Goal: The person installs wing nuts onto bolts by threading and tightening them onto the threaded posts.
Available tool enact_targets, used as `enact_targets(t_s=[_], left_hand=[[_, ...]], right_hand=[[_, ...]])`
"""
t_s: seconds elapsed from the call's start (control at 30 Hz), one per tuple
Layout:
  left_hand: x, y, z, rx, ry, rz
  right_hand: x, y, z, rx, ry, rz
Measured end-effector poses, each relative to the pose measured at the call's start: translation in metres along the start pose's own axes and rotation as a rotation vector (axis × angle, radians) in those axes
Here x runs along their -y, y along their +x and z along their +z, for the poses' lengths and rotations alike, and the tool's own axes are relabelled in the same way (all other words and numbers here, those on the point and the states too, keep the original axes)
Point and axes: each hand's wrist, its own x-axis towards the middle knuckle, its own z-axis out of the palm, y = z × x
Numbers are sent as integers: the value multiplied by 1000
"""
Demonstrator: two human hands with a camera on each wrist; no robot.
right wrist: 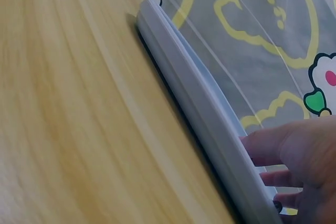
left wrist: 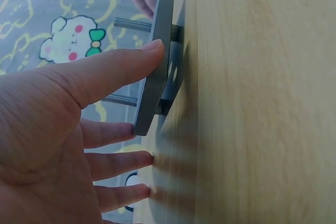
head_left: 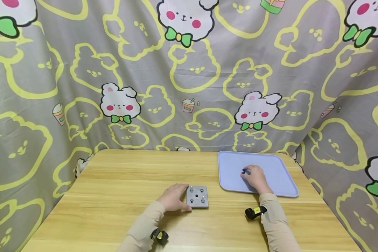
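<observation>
A square grey metal plate [head_left: 196,202] with holes and two upright threaded posts stands on the table. My left hand [head_left: 173,198] grips its left side, thumb at the near corner and a finger at the far one; in the left wrist view the thumb of the left hand [left wrist: 58,98] lies on the edge of the plate [left wrist: 154,85], which is raised on short feet. Over the blue tray [head_left: 230,188], my right hand [head_left: 255,177] pinches a small dark part [head_left: 244,171] with its fingertips. In the right wrist view, the tray's rim partly hides the fingers of the right hand [right wrist: 307,163].
The tray lies at the back right of the wooden table [head_left: 113,196], to the right of the plate. A patterned curtain [head_left: 201,77] hangs behind the table and along both sides. Each wrist wears a small black camera.
</observation>
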Motion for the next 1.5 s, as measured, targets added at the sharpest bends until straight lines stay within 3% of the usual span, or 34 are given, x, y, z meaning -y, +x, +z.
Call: enact_targets(t_s=[0.73, 1.0, 1.17, 1.33, 1.5], left_hand=[[-2, -1, -1, -1, 0, -12], [0, 0, 0, 2, -12, -3], [7, 5, -7, -4, -19, 36], [4, 8, -29, -26, -175, 18], [-9, 15, -50, -116, -342, -2]], right_hand=[[7, 0, 0, -52, 0, 4], [18, 3, -12, -108, 58, -84], [36, 4, -26, -127, 129, -119], [62, 1, -32, -137, 214, -174], [95, -6, -30, -92, 331, -203]])
